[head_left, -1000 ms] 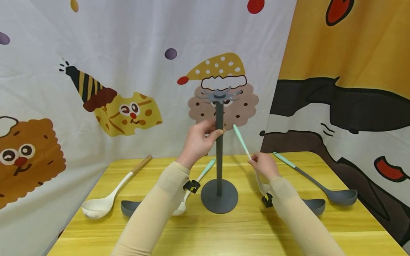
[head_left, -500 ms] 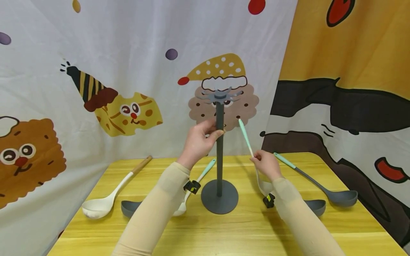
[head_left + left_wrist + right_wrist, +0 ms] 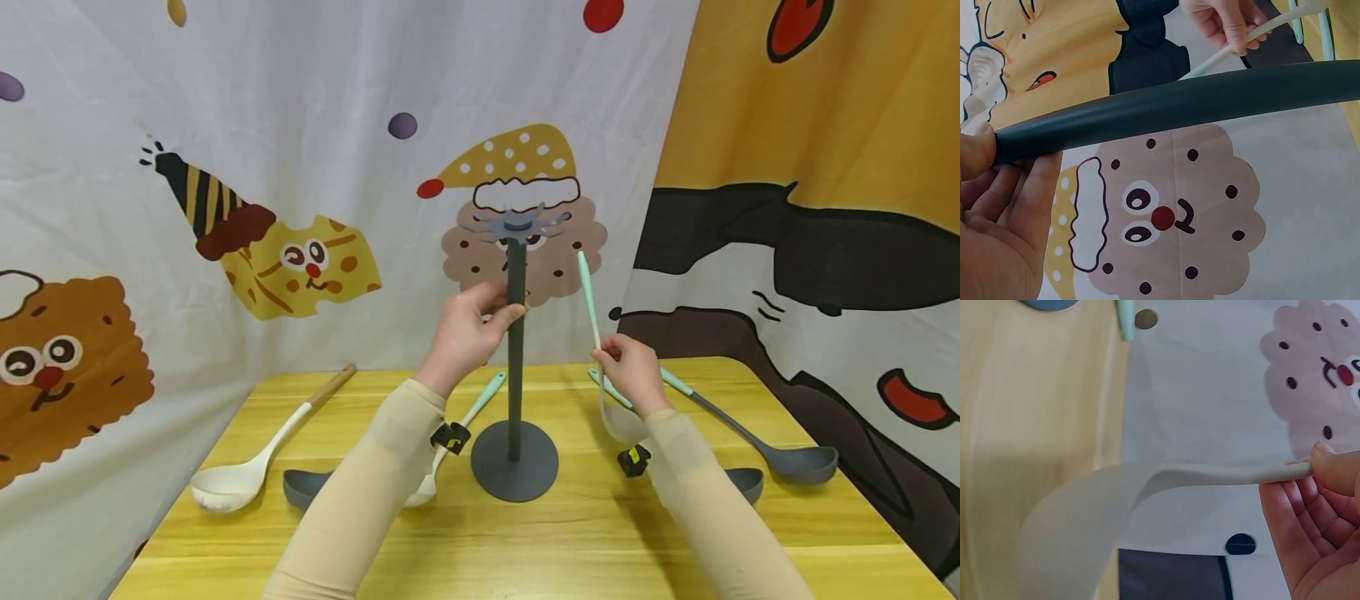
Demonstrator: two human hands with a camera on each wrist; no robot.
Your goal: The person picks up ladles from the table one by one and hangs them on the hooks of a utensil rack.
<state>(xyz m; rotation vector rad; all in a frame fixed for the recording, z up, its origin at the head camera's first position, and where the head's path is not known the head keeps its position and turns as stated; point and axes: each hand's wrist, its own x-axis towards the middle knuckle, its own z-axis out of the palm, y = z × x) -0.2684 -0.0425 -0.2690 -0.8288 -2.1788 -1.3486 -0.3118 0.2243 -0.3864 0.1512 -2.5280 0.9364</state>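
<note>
In the head view a dark grey utensil stand [image 3: 515, 392] rises upright from a round base, with a ring of hooks [image 3: 517, 223] on top. My left hand [image 3: 468, 337] grips its post partway up, thumb in front; the left wrist view shows fingers curled at the post [image 3: 1179, 103]. To the right of the stand, my right hand [image 3: 632, 372] pinches a white ladle with a mint-green handle [image 3: 587, 287]. Its handle end points up and its bowl hangs low, partly hidden by the wrist. Close up in the right wrist view, thumb and fingers hold the white shaft [image 3: 1229, 475].
On the wooden table [image 3: 495, 550] lie a white ladle with wooden handle [image 3: 231, 485], a grey ladle [image 3: 798, 461], and a mint-handled white utensil [image 3: 487, 395]. Two grey bowls [image 3: 302, 487] are partly covered by my forearms. A printed cloth [image 3: 315, 100] hangs behind.
My right hand has moved slightly right and up with the ladle, whose handle end has risen and tilted closer to vertical. My left hand stays on the post.
</note>
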